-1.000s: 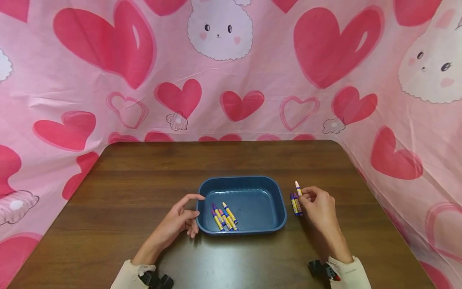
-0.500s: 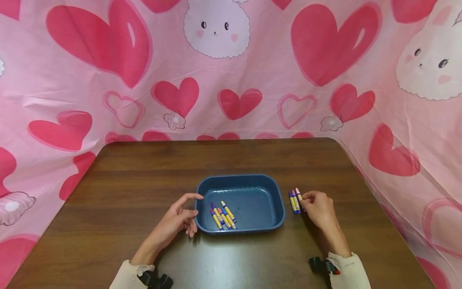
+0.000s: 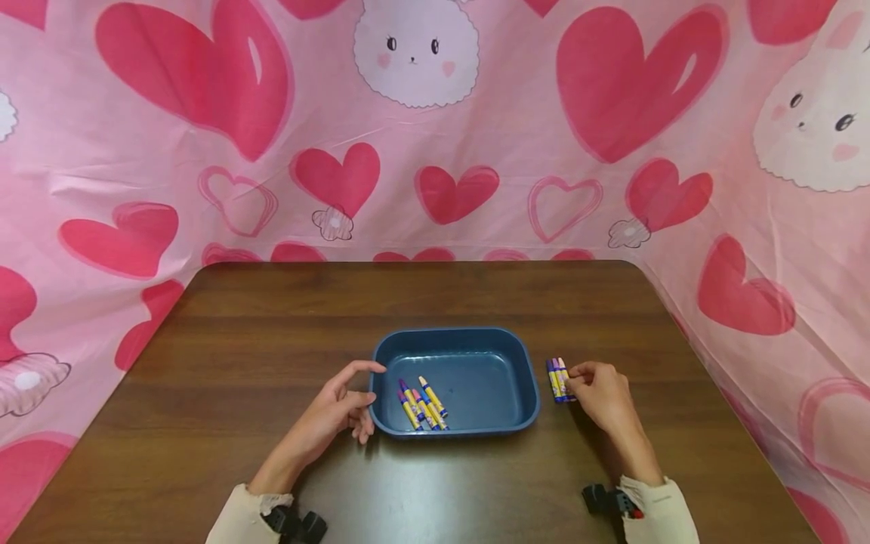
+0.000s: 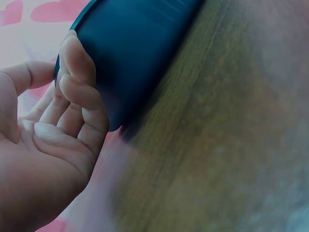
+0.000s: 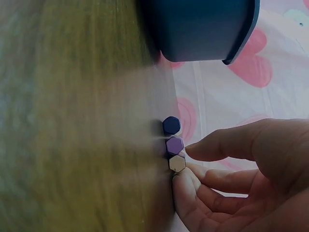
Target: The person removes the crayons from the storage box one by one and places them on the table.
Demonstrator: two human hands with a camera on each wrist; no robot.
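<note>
Where fingers pinch, a hexagonal crayon, cream-ended

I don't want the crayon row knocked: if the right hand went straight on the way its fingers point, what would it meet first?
Beyond the pale-ended crayon at its fingers, the right hand would likely meet the purple-ended crayon first, though finger height is hard to judge.

The table is streaked brown, the tray dark blue, crayons toward its near left corner and three crayons beyond its right edge yellow with blue bands, the cloth pink with red hearts and white rabbits.
</note>
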